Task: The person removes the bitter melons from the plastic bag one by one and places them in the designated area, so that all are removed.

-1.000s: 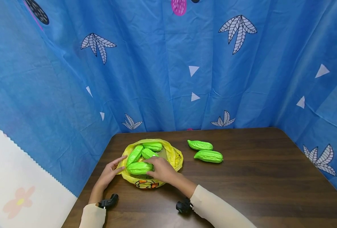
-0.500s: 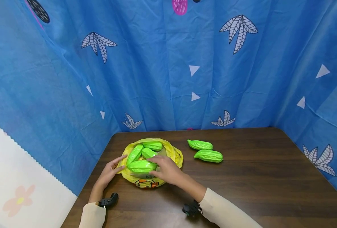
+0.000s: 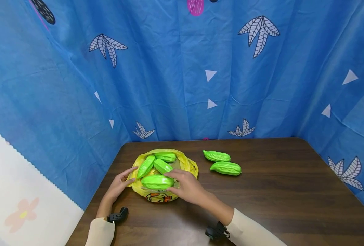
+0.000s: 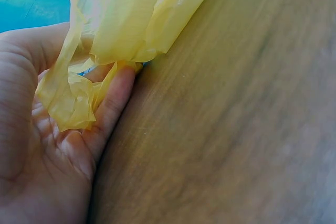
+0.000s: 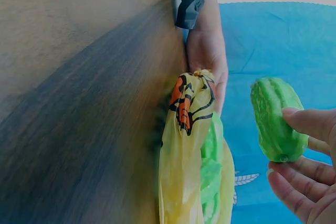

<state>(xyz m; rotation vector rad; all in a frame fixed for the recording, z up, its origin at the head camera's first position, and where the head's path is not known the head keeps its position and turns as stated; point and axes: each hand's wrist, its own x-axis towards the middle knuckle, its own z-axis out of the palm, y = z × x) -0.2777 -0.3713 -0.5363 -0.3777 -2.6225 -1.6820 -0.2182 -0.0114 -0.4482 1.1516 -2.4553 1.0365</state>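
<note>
In the head view my right hand (image 3: 185,184) holds a bright green, ridged bitter gourd (image 3: 157,182) by its right end, over the mouth of a yellow plastic bag (image 3: 192,167). The right wrist view shows the gourd (image 5: 278,119) between thumb and fingers, apart from the bag (image 5: 181,171). Inside the bag lie three more bitter gourds, one of them (image 3: 146,166) at the left. My left hand (image 3: 118,184) rests against the bag's left rim. In the left wrist view a loose bag handle (image 4: 79,98) lies across the fingers, which are fairly straight.
Two more bitter gourds, a rear one (image 3: 216,156) and a front one (image 3: 226,168), lie on the dark wooden table (image 3: 277,191) right of the bag. A blue patterned curtain (image 3: 157,85) hangs behind and along both sides. White cloth (image 3: 25,184) shows at the left.
My right hand has moved right, carrying the bitter gourd a little rightward with it above the bag. My left hand has stayed at the bag's rim.
</note>
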